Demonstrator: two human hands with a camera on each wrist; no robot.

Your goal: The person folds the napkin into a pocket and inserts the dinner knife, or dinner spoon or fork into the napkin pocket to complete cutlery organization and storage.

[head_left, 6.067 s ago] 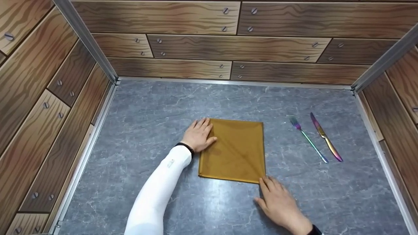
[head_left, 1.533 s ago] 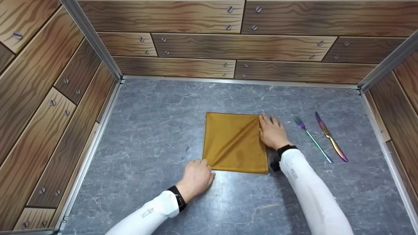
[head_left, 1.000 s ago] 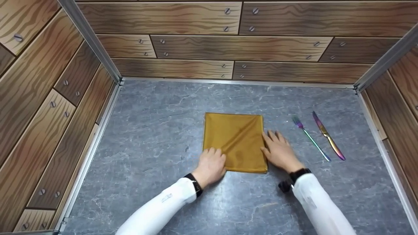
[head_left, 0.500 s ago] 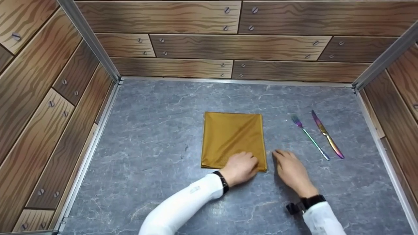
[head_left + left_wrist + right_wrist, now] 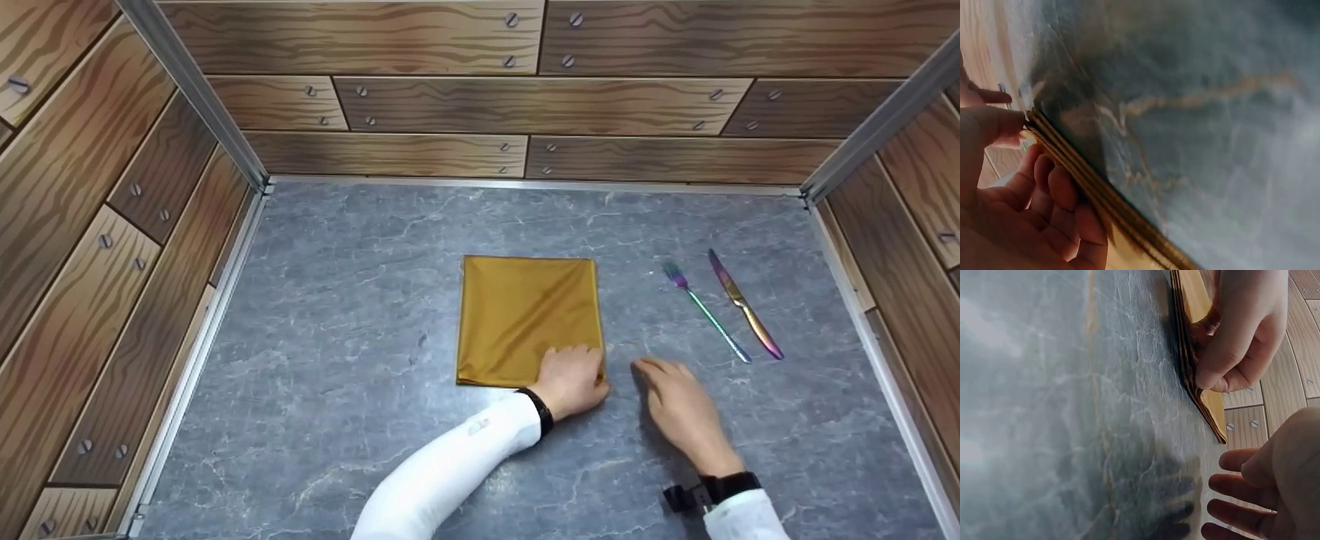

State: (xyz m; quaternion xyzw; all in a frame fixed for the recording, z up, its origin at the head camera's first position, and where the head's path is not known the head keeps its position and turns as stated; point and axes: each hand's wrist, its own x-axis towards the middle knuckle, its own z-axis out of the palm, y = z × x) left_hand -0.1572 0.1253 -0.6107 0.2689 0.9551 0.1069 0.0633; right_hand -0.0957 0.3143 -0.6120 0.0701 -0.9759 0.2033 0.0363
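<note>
Left grip (image 5: 574,379): the left hand lies on the near right corner of the folded mustard-yellow napkin (image 5: 525,315), fingers curled over the cloth and thumb set against the corner of the stack; the left wrist view shows the fingers (image 5: 1061,197) bent onto the top layer, so the hand pinches the layered edge (image 5: 1100,197). Right grip (image 5: 679,401): released, fingers straight and spread, on or just above the grey marbled surface (image 5: 337,300) just right of the napkin and apart from it; the right wrist view shows its fingers (image 5: 1235,486) extended with nothing held.

Progress, as judged from the layout: the napkin is folded into a neat square of several layers, lying flat near the middle of the surface, edges roughly parallel to the back wall. The rainbow-finish fork (image 5: 705,311) and knife (image 5: 744,304) lie side by side, untouched, well to the right of the napkin, so any work with the cutlery appears not yet begun.

Edges and room: wood-print walls (image 5: 525,112) close the surface at back, left and right, with metal trim at the corners. Open surface lies to the left of the napkin and in front of it; the strip between napkin and fork is narrower and partly taken by the right hand.
</note>
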